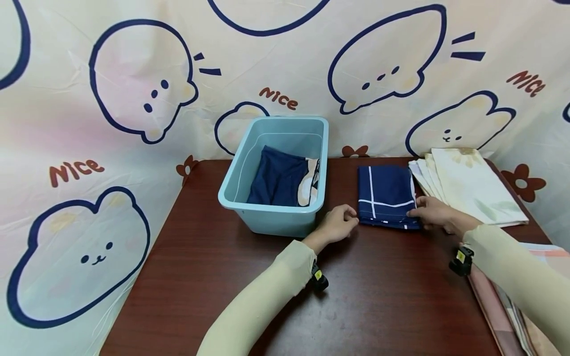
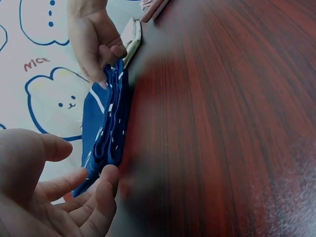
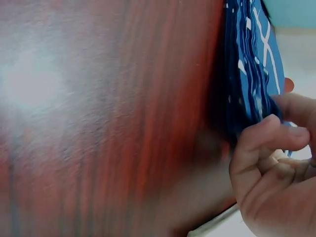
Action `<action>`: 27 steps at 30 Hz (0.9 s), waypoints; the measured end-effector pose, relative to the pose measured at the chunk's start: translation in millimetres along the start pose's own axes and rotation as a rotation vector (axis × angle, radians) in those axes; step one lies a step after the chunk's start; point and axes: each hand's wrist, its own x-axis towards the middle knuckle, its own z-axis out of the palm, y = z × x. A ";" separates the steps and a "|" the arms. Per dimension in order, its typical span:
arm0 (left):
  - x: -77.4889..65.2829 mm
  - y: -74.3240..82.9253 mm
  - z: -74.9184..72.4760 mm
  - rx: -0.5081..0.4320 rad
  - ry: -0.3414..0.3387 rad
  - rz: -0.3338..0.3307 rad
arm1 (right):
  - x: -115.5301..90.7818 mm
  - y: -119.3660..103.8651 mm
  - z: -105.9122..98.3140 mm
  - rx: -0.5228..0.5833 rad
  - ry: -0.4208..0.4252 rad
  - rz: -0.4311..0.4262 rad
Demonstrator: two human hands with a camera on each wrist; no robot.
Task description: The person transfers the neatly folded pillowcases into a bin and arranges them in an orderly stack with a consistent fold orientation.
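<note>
A navy cloth with white lines [image 1: 387, 193], folded into a thick, layered rectangle, lies on the table. My right hand [image 1: 434, 213] pinches its near right corner, thumb on top and curled fingers at the layered edge; the right wrist view shows these layers [image 3: 249, 64] close up. On the other side, my left hand [image 1: 336, 223] is beside the near left corner with loosely bent fingers. In the left wrist view its thumb stands apart from the cloth [image 2: 111, 118], and its fingertips [image 2: 109, 174] are right at the folded edge.
Left of the cloth stands a light blue plastic bin [image 1: 271, 210] holding a navy cloth with a patterned part [image 1: 280, 178]. Folded cream cloths [image 1: 476, 183] lie at the back right. Pinkish checked fabric [image 1: 492, 306] lies at the right edge, under my right forearm. A printed curtain [image 1: 147, 89] hangs behind the table.
</note>
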 end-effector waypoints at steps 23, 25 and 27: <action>2.5 3.4 18.7 -0.192 0.010 -0.134 | -18.2 27.1 2.4 0.158 -0.242 0.049; 4.8 2.9 19.3 -0.237 0.017 -0.154 | -17.2 27.9 1.8 0.148 -0.250 0.046; 6.8 2.6 19.2 -0.283 0.024 -0.176 | -16.0 28.4 1.2 0.138 -0.263 0.036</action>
